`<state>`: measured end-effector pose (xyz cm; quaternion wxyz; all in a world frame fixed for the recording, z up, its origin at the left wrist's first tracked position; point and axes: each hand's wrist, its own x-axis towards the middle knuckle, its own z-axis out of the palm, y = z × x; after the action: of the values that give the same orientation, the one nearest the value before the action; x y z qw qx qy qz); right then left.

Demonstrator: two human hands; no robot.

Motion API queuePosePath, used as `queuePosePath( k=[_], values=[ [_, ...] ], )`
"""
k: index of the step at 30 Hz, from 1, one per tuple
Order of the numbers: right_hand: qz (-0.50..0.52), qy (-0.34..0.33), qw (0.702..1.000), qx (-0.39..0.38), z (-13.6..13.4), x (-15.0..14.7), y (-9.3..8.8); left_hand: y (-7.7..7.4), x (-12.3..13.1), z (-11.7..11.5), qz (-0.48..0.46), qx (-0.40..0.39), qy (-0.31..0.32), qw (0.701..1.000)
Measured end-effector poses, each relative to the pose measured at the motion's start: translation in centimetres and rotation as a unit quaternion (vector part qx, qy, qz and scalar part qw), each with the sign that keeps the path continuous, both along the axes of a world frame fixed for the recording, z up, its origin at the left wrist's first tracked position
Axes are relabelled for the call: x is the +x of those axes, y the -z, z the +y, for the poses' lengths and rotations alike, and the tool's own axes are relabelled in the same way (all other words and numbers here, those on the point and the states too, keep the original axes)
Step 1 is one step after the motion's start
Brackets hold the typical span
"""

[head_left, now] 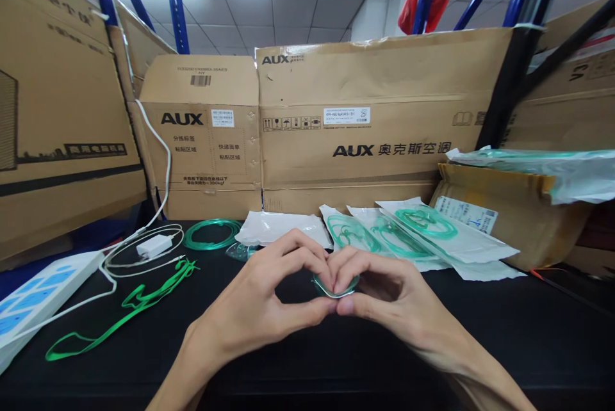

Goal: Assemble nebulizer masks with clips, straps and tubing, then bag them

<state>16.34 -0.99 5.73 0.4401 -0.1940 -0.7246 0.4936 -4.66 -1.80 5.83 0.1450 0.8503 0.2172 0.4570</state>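
Over the middle of the black table, my left hand [266, 296] and my right hand [391, 292] meet at their fingertips. Between them they pinch a small, see-through green piece with a shiny silvery edge [335, 294]. Fingers cover much of it, so its kind is unclear. Thumbs press from below and forefingers bend in from above. Behind the hands lies a white packet [283, 229]. A coil of clear green tubing [211, 234] rests to its left. Several white-and-clear packets with green tubing inside [425, 222] overlap at the right.
A white power strip [48, 296], a white charger [154, 245] with looped cable and a green strap [144, 299] occupy the left side. AUX cardboard boxes [384, 116] wall off the back. An opened brown carton [504, 206] stands right, with more packets [576, 171] on top.
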Motion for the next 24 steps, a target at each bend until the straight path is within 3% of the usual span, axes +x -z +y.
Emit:
queuePosePath(
  k=[7,13,24],
  values=[
    [0.005,0.004,0.998,0.064,0.20,0.08,0.24,-0.16,-0.47,0.43,-0.018,-0.021,0.041,0.999],
    [0.002,0.022,0.989,0.148,0.41,0.33,0.50,-0.06,-0.51,0.59,-0.014,-0.026,0.039,0.999],
    [-0.023,0.034,0.983,0.178,0.31,0.16,0.31,0.16,-0.58,0.69,0.009,-0.016,0.022,1.000]
  ],
)
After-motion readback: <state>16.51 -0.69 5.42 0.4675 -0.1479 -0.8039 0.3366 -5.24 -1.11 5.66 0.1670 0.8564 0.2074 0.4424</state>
